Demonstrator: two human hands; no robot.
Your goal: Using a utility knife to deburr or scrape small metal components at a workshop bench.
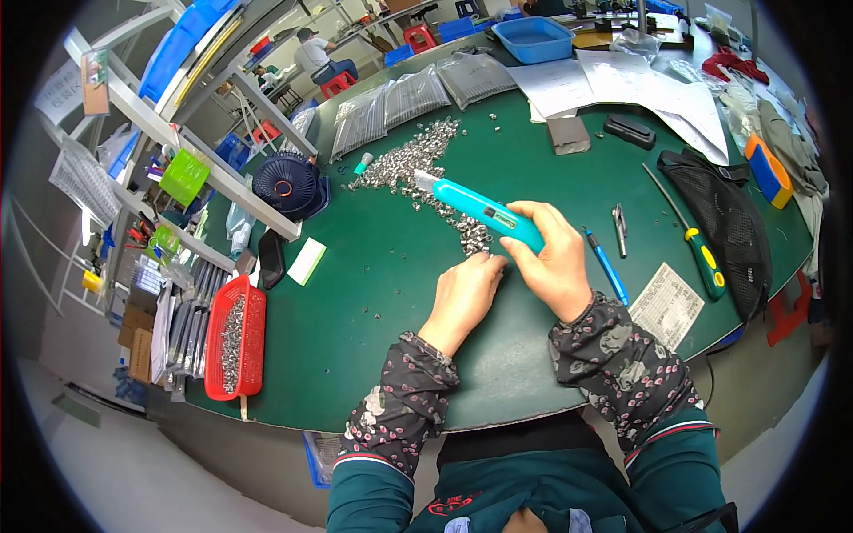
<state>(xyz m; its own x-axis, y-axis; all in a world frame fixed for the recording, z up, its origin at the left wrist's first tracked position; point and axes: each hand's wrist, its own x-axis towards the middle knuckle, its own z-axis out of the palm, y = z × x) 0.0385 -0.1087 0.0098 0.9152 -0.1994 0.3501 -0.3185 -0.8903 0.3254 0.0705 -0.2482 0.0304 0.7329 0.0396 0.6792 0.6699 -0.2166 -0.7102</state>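
Right hand point(553, 258) fingers grip a teal tool point(480, 211) — left hand point(464, 293) fingers pinch small metal parts point(475, 238)

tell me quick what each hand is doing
Left hand: fingers curled on the small metal parts, grip unclear.
Right hand: closed around the teal cutter.

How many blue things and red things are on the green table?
Blue: 3 - knife tool in right hand, pen, tray
Red: 1 - basket
Total: 4
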